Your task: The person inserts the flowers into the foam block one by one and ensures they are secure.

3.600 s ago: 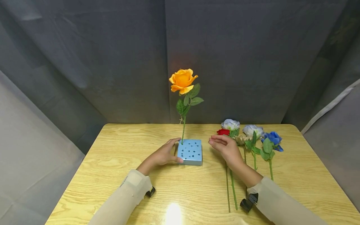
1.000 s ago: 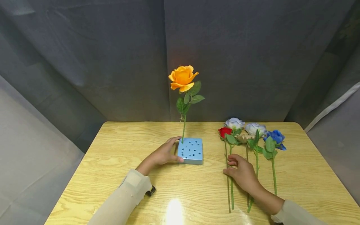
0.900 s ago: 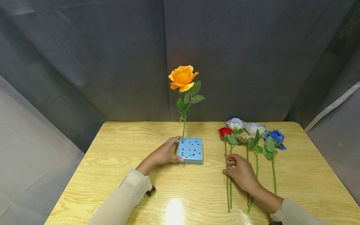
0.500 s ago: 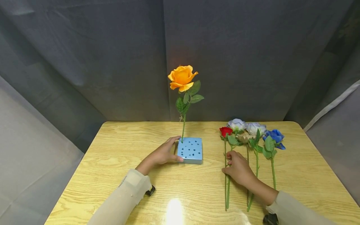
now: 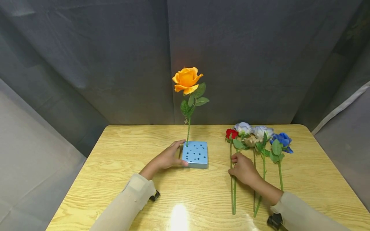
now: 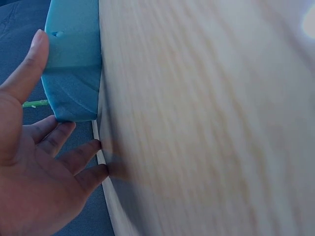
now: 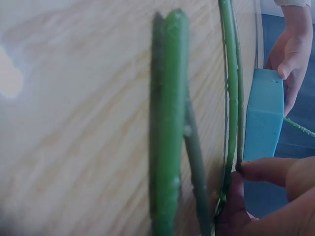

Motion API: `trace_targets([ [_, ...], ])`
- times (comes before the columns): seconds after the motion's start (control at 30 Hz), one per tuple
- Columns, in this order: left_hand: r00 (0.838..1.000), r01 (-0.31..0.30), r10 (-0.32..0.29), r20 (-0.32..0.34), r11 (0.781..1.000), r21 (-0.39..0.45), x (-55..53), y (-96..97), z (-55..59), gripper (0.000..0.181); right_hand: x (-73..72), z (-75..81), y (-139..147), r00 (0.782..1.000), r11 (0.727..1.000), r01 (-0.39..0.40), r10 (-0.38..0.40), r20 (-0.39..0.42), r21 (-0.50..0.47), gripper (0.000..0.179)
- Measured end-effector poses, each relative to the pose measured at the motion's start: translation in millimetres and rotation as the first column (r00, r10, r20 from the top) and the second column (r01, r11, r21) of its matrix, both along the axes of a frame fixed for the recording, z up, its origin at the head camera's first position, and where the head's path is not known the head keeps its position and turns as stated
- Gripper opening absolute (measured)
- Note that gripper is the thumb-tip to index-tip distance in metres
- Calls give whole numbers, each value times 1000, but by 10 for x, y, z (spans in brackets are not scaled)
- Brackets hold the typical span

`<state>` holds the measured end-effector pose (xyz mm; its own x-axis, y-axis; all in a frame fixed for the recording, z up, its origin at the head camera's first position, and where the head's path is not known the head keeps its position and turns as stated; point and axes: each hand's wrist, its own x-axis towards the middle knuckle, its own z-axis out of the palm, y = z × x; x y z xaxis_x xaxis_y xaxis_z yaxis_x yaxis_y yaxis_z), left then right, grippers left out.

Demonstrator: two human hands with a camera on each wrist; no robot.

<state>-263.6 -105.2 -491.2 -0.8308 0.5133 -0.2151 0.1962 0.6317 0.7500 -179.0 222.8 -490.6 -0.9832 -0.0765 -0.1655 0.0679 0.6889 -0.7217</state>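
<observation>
My left hand (image 5: 167, 158) grips the left side of a light-blue foam block (image 5: 194, 154) full of holes, thumb at the front corner and index finger at the back one. An orange artificial rose (image 5: 186, 78) stands upright in the block's back-left hole. To the right, my right hand (image 5: 245, 170) pinches the thin stem of a red rose (image 5: 232, 131) between thumb and finger, low over the table. The right wrist view shows that stem (image 7: 240, 113) beside a thicker green stem (image 7: 231, 88).
Pale lilac flowers (image 5: 243, 127), a beige flower (image 5: 251, 141) and a blue flower (image 5: 282, 140) lie behind and to the right of my right hand, stems toward me. The wooden table (image 5: 115, 192) ends at a grey curtain (image 5: 231, 64).
My right hand came down from beside the block to the stems and took hold of the red rose's stem, which shifted slightly left and turned. The left hand stayed at the block.
</observation>
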Motion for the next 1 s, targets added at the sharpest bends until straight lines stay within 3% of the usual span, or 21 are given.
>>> trace_targets([
  [0.37, 1000, 1, -1, 7, 1000, 13, 9, 1, 6, 111, -5, 54, 77, 992, 984, 63, -44, 116, -166, 60],
  [0.8, 1000, -4, 4, 12, 1000, 11, 4, -3, 1, 111, -58, 127, 155, 987, 971, 58, -21, 158, -232, 47],
  [0.9, 1000, -4, 4, 8, 1000, 7, 2, -3, -3, 110, -58, 178, 169, 985, 954, 41, 12, 174, -297, 45],
  [1.0, 1000, -4, 4, 6, 1000, 11, 2, -5, -9, 111, -49, 225, 176, 977, 918, 37, 49, 206, -394, 44],
])
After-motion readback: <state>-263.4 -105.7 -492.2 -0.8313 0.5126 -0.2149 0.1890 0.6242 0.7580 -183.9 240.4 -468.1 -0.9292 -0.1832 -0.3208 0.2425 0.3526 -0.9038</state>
